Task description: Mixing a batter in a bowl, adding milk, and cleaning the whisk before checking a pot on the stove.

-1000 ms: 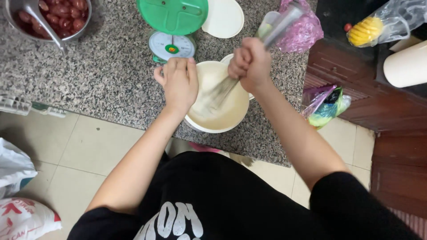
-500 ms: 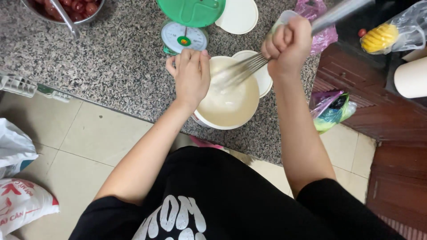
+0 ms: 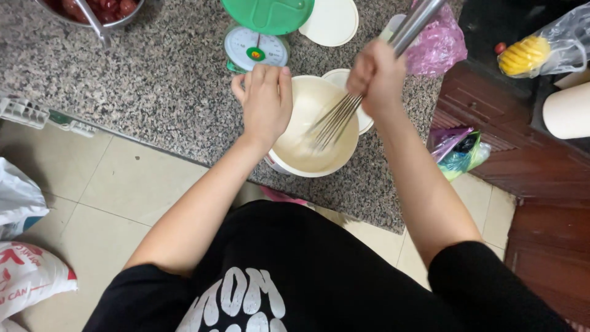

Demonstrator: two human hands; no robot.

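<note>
While our left hand (image 3: 265,103) lies flat with fingers together on the near rim of the cream bowl (image 3: 319,161), our right hand (image 3: 376,79) is fisted around the metal whisk (image 3: 335,120), whose wires dip into the pale batter (image 3: 307,150) between both hands. A green scale (image 3: 257,46) sits just beyond the left hand.

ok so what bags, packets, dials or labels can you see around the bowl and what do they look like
Green kitchen scale: on the counter beyond the bowl, round white dial, red pointer.
Pink plastic bag: counter, far right, crumpled.
Clear plastic bag: upper right, holding a yellow item.
White sack with red print: floor, lower left.
White plastic bag: floor, left edge.
Green-blue bag: beside the wooden cabinet.
</note>
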